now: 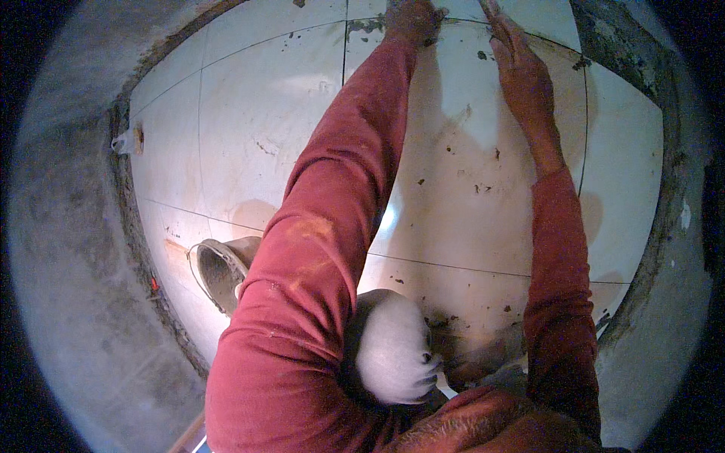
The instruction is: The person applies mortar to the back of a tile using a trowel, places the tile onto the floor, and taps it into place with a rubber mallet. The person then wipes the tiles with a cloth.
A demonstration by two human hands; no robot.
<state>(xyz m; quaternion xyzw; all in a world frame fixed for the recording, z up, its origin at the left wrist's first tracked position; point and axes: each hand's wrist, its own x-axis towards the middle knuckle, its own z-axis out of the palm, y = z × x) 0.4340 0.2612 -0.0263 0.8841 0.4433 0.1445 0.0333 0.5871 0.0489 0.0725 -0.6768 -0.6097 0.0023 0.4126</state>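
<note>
Large pale floor tiles (287, 121) with thin dark joints lie beneath both arms, smeared with brown dirt and crumbs of mortar. My left hand (412, 20) is at the far edge of the picture, over a tile near a joint with dark mortar crumbs. Its fingers are dim and partly cut off, so their grip is unclear. To its right, my right hand (522, 75) reaches away from me with fingers stretched out, low over the tile. Nothing can be made out in it. Red sleeves cover both arms.
A dirty bucket (222, 273) lies tipped on the tiles left of my left arm. My knee in grey cloth (393, 343) is at the lower middle. Rough grey concrete (68, 249) borders the tiles at left. A small whitish scrap (124, 142) sits at the left edge.
</note>
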